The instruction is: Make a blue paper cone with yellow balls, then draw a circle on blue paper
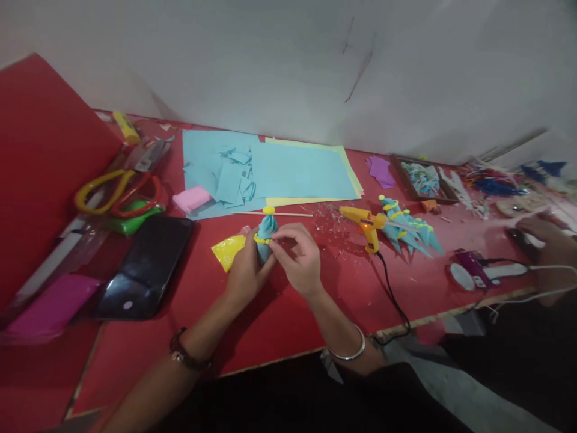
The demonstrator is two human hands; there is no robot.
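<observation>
My left hand (246,270) is wrapped round a small light-blue paper cone (267,231) with a yellow band about its middle and a yellow bead on top. My right hand (297,255) pinches the yellow band on the cone's right side. Both hands rest low over the red table (279,319). A yellow paper scrap (228,249) lies just left of my left hand. A thin wooden stick (279,213) lies just beyond the cone.
A yellow glue gun (367,225) with a black cord stands right of my hands, beside several finished blue cones (408,228). Blue and yellow paper sheets (288,171) lie behind. A black phone (146,264), scissors (119,192) and pink items lie left. Another person's hand (547,237) is at the far right.
</observation>
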